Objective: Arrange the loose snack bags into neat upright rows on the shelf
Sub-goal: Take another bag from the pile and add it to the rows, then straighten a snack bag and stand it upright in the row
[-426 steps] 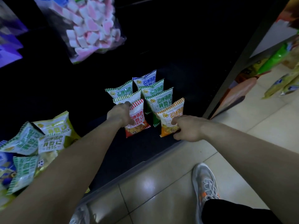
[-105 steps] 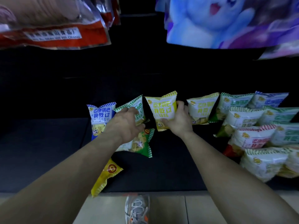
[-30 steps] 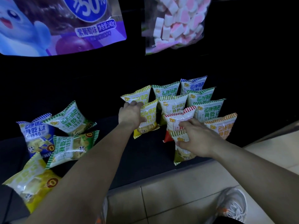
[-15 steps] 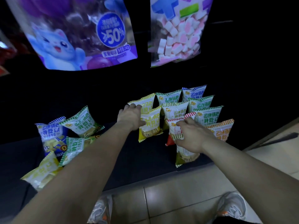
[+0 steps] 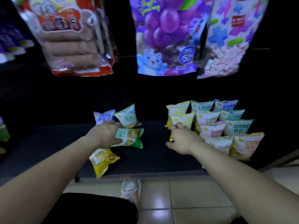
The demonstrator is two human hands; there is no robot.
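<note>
on the dark shelf (image 5: 153, 154), a yellow bag (image 5: 103, 160) lies flat near the front edge. left hand (image 5: 106, 135) pinches a flat green bag (image 5: 131, 138) by its edge. right hand (image 5: 182, 140), fingers loosely spread, touches the rows' (image 5: 226, 126) left bag (image 5: 183, 120).

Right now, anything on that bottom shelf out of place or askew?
Yes. Left of the upright rows, four bags are loose. A yellow bag lies flat, its corner over the front edge of the shelf. A green bag lies flat in the left hand. Behind it, a blue bag and a tilted white-green bag sit unaligned.
</note>
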